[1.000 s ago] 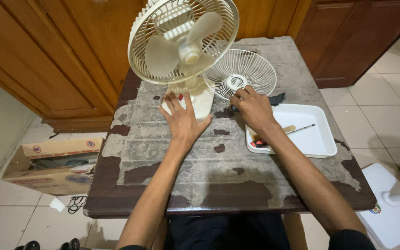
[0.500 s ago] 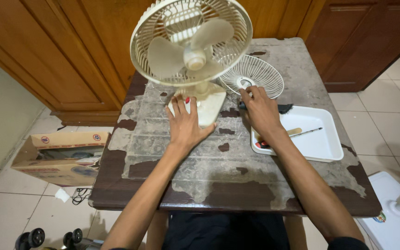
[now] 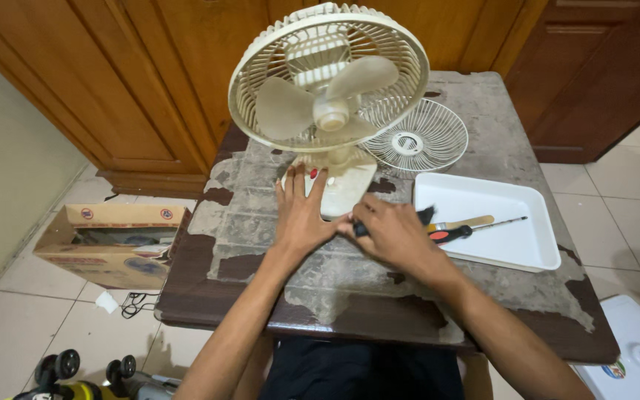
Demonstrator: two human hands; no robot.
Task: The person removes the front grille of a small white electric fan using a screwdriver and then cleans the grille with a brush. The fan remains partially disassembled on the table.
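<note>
Right hand [image 3: 390,233] has left the detached fan grille [image 3: 424,137]
Now gripping a dark-handled tool [image 3: 424,215]; left hand [image 3: 301,211] flat, fingers spread, on the fan base [image 3: 342,185]

Two bare forearms, no sleeves below the elbow, no watch, bracelet or ring to be seen. Left hand [image 3: 301,215] with short, plain nails and slim fingers. Right hand [image 3: 394,235] likewise ungloved and unadorned, knuckles clearly marked. Fine dark hair along both forearms. Dark clothing, black or close to it, across the lap at the bottom edge of the view; cut and fabric too shadowed to tell
</note>
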